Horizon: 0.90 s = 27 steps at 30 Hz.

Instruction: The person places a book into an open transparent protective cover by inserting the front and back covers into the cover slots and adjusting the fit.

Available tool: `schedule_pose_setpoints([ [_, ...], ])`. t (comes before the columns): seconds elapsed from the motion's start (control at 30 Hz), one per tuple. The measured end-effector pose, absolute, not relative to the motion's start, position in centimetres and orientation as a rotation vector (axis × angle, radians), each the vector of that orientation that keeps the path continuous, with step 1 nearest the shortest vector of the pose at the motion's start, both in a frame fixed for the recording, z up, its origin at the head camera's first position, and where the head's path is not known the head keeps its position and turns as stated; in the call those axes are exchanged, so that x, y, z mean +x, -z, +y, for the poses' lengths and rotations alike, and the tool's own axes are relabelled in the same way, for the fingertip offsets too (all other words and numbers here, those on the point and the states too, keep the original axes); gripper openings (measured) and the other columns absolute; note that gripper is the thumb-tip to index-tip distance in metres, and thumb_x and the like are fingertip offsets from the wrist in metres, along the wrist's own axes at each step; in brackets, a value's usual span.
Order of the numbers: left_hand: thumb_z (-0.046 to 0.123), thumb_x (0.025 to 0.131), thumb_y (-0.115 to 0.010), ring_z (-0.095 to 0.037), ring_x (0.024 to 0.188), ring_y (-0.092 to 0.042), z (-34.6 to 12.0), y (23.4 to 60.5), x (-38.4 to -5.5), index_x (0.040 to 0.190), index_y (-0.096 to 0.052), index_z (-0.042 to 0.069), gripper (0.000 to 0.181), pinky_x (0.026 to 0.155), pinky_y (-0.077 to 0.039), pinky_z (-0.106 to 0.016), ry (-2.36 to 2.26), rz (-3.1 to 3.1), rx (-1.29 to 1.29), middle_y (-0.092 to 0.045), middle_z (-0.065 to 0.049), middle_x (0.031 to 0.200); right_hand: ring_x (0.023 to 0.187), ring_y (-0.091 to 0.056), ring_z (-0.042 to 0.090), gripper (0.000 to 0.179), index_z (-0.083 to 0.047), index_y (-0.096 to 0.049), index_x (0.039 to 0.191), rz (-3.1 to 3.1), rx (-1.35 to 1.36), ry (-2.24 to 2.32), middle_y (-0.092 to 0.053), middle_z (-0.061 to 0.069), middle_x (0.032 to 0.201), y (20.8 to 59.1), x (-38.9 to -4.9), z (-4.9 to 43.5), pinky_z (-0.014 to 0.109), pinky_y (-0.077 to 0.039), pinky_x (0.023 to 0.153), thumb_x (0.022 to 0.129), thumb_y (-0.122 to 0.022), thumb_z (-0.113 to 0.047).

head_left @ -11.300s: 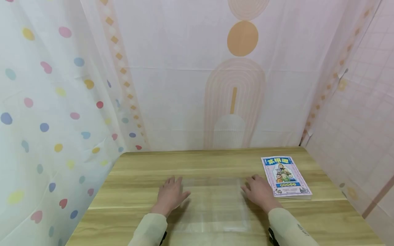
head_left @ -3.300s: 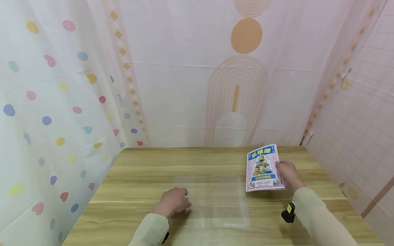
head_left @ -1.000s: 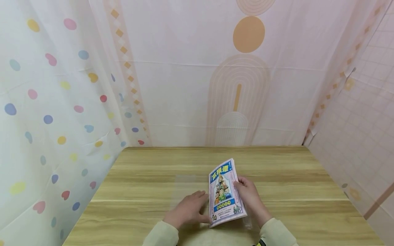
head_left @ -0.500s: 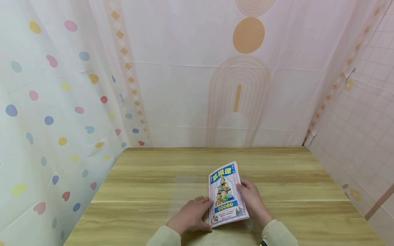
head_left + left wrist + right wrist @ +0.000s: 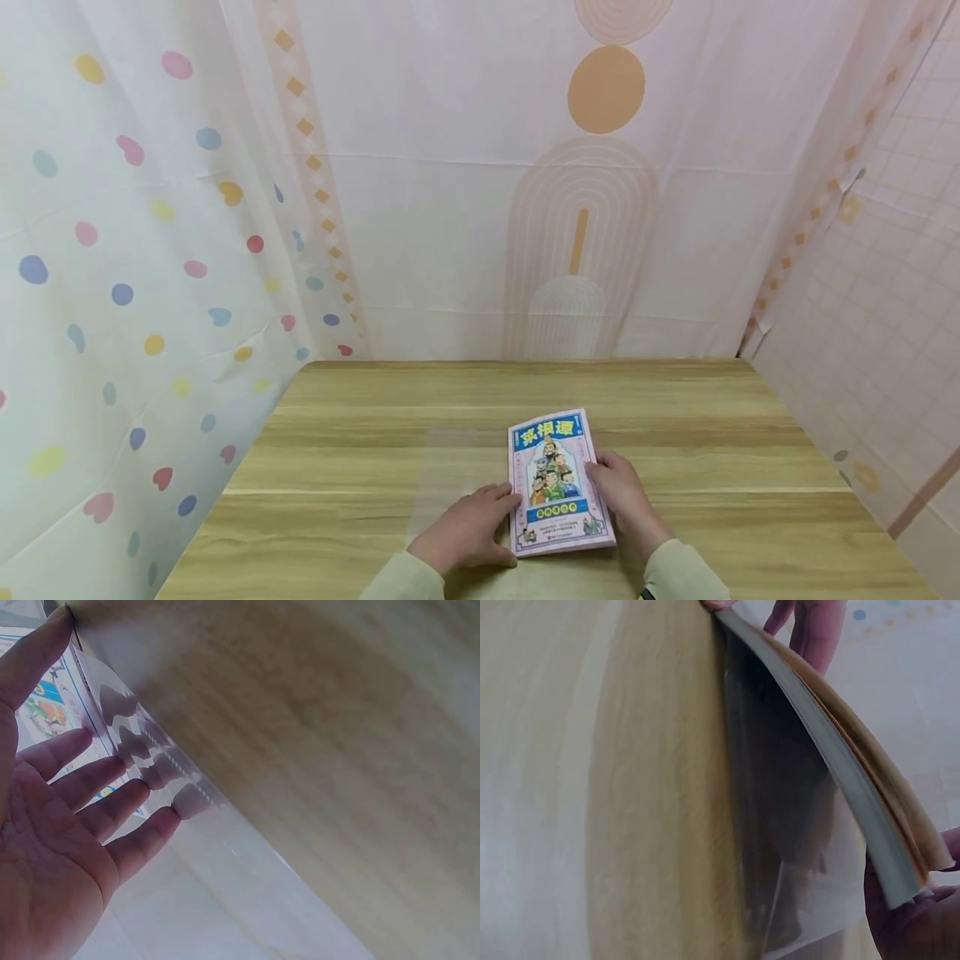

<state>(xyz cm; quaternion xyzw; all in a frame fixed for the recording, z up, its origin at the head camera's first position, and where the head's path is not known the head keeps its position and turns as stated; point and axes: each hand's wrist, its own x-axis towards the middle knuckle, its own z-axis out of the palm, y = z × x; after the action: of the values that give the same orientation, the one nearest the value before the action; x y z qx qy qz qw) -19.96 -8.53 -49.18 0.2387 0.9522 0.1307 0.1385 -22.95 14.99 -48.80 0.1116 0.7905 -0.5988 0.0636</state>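
Observation:
A thin paperback book [image 5: 553, 500] with a pink and blue cartoon cover is over the middle of the table, its right side raised. My right hand [image 5: 624, 493] grips it by the right edge; in the right wrist view that hand [image 5: 911, 930] has the page block [image 5: 847, 780] between thumb and fingers. My left hand [image 5: 468, 529] lies along the book's left edge, fingers fairly straight, thumb near the bottom corner. A clear plastic sheet [image 5: 444, 462] spreads beneath, mostly hidden by book and hands; it mirrors the fingertips of the left hand [image 5: 82, 817].
The wood-grain table [image 5: 360, 400] reaches back to a pale patterned curtain [image 5: 420, 250]. A dotted curtain [image 5: 142, 292] hangs on the left, and a checked one [image 5: 877, 317] on the right.
Earlier the book lay at the right; my right hand picked it up and brought it over the plastic sheet. In the last second it has tipped flatter, and the left hand has come to its edge.

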Motion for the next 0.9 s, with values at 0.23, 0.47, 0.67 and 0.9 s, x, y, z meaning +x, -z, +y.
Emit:
schedule_pose_setpoints([
  [0.23,0.049,0.076,-0.083,-0.024,0.139,-0.042,-8.4,49.2,-20.0,0.142,-0.055,0.016,0.079,0.112,-0.035,-0.039,-0.366,2.753,0.677,-0.046,-0.004,0.151,0.087,-0.062,0.022,0.041,0.017,-0.051,0.131,2.45,0.309,1.721,-0.065,0.018,0.102,49.9,-22.9,15.5,0.039,-0.052,0.079,0.101,-0.051,-0.01],
  [0.47,0.049,0.075,-0.084,-0.024,0.137,-0.044,-8.4,49.3,-20.0,0.137,-0.059,0.014,0.075,0.111,-0.036,-0.037,-0.352,2.778,0.704,-0.049,-0.005,0.148,0.089,-0.059,0.026,0.043,0.011,-0.055,0.132,2.744,0.278,1.243,-0.066,0.016,0.103,49.7,-22.6,15.2,0.053,-0.049,0.09,0.099,-0.056,-0.016],
  [0.67,0.048,0.074,-0.085,-0.024,0.135,-0.046,-8.4,49.1,-19.9,0.135,-0.061,0.012,0.075,0.111,-0.037,-0.036,-0.339,2.796,0.748,-0.051,-0.006,0.147,0.081,-0.057,0.026,0.037,0.011,-0.062,0.122,2.899,0.244,0.905,-0.064,0.014,0.092,49.6,-22.4,14.7,0.051,-0.051,0.085,0.098,-0.059,-0.017],
  [0.9,0.048,0.074,-0.084,-0.023,0.135,-0.046,-8.3,49.1,-20.1,0.135,-0.061,0.012,0.075,0.11,-0.037,-0.035,-0.336,2.789,0.751,-0.051,-0.006,0.146,0.08,-0.054,0.026,0.04,0.015,-0.059,0.121,2.937,0.233,0.782,-0.059,0.016,0.092,49.7,-22.4,14.7,0.048,-0.051,0.079,0.098,-0.06,-0.018],
])
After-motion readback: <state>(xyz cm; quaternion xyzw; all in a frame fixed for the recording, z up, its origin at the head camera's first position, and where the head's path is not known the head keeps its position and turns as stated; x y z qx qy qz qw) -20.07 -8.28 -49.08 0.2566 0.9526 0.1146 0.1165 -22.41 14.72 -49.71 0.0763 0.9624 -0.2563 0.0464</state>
